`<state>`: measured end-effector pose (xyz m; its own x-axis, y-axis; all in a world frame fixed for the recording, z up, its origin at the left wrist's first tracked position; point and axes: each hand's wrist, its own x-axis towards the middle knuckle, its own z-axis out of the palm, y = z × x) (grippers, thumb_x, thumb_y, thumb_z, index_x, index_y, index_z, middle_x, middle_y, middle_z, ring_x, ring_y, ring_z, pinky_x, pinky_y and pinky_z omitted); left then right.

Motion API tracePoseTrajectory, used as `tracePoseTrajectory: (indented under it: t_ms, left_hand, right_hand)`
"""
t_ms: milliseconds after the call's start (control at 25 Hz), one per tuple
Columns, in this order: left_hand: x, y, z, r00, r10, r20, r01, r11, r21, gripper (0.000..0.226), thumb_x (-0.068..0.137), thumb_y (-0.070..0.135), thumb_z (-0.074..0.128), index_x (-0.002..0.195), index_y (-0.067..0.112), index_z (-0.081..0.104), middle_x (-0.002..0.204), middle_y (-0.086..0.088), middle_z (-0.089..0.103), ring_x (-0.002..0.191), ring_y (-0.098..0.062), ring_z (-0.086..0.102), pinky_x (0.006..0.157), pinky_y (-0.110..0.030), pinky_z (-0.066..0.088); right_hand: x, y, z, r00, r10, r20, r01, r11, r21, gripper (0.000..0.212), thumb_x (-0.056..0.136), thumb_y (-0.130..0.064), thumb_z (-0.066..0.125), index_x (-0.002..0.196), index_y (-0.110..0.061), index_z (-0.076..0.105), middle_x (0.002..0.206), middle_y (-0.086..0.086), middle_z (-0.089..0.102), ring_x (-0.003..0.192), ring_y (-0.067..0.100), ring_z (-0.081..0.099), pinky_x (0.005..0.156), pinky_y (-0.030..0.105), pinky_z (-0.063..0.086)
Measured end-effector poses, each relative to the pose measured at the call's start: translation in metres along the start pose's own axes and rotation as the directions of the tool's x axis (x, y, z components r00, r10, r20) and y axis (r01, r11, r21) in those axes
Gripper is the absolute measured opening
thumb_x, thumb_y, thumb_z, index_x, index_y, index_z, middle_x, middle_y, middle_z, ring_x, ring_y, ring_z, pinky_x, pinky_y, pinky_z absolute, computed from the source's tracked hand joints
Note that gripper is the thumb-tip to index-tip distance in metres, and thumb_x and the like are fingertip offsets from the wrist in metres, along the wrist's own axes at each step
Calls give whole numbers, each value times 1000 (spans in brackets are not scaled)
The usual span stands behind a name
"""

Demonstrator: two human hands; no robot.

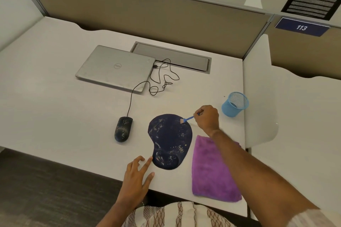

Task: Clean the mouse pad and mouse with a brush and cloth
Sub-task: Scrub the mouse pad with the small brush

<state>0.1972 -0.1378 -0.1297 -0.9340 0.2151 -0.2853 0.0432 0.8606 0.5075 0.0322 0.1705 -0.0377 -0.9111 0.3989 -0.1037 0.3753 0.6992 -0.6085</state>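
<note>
Right hand [206, 118] gripping blue brush [187, 118], bristles on far edge of speckled mouse pad [170, 141]. Left hand [137, 175] unclenched, fingertip touching pad's near edge. Mouse [123, 129] left of pad; purple cloth [212, 169] right, on bench [64, 112].

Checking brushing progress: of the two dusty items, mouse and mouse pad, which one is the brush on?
The dark blue kidney-shaped mouse pad: the small blue brush in the right hand touches its far-right edge. The black corded mouse lies apart, untouched.

The white worktop [64, 108] carries a laptop [114, 68] upper centre, mouse [123, 129], pad [169, 140], purple cloth [212, 171] lower right, blue cup [234, 104].
</note>
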Motion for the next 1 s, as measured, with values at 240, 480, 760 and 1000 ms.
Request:
tracePoseTrajectory:
  t_ms: [240,480,760,1000]
  left_hand:
    - [-1,3,-1,1000,17,-24,-17,1000,-20,60,93,64,31,148,42,32,150,9,25,137,-14,24,113,-40,35]
    - [0,0,-1,999,31,-12,-31,999,-13,57,96,61,36,149,43,28,151,11,21,137,-11,21,113,-38,34]
    - [-1,1,-1,999,33,-20,-33,999,-21,61,93,65,30,149,42,29,150,11,22,137,-12,21,113,-39,35]
    - [0,2,-1,999,26,-27,-27,999,-20,62,92,67,29,148,42,31,151,10,23,137,-14,23,113,-41,37]
  right_hand:
    - [-17,14,-23,999,-21,-37,26,992,121,3,79,-15,77,79,-13,76,69,-2,73,61,12,66,62,27,57]
    - [-50,25,-9,990,-41,137,37,999,33,2,79,-16,77,77,-16,75,68,-5,71,58,6,62,59,16,50]
    - [-35,38,-38,999,-23,-21,23,1000,-5,7,82,-16,76,85,-9,76,77,2,73,64,12,64,65,22,53]
    - [-58,21,-11,990,-101,94,97,994,43,4,81,-20,77,81,-17,75,70,-5,72,61,5,64,65,19,54]
